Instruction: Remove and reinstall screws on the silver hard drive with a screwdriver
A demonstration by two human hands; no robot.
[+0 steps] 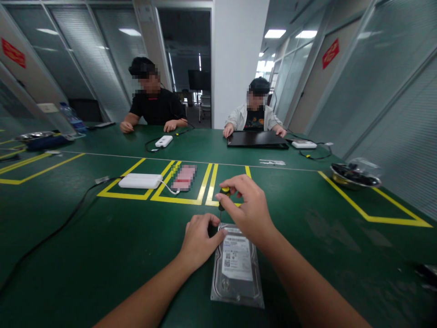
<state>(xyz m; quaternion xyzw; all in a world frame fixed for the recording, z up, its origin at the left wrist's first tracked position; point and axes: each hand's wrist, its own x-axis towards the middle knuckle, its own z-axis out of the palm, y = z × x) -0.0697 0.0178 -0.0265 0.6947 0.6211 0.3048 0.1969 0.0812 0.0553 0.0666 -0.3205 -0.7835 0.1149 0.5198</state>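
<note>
A silver hard drive (237,264) with a white label lies flat on the green table (136,255), in front of me. My right hand (251,207) pinches a small black and yellow screwdriver (223,199), held upright with its shaft down at the drive's far left corner. The screwdriver's tip is too small to make out. My left hand (201,239) rests at the drive's upper left edge, thumb on the label side and fingers bent beside the shaft; its fingers are closed around that corner.
Beyond lie a white power bank (140,181) with a black cable and a pink phone (184,176). A metal bowl (355,176) stands at the right. Two people sit across the table, one holding a black panel (257,139). A bottle (72,119) is far left.
</note>
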